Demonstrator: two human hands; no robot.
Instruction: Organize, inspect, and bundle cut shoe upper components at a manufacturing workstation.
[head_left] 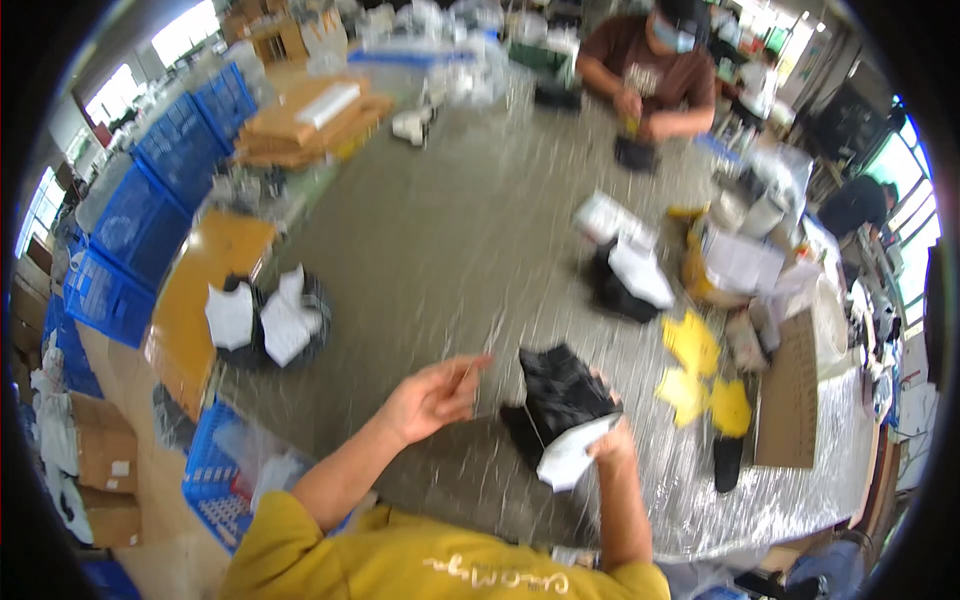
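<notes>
My right hand grips a bundle of black fabric pieces over the near part of the table. A white cut piece lies against the bundle's near end, beside my fingers. To its left, my left hand is raised above the table, apart from the bundle, fingers stretched and holding nothing I can see. Right of the bundle are yellow shaped pieces and a small black strip. Beyond it sits a black stack with a white piece on top.
Two black stacks topped with white pieces lie at the table's left. Blue crates line the left side; a blue basket stands near my left arm. Cardboard and a cluttered box are at right. A co-worker works across the table.
</notes>
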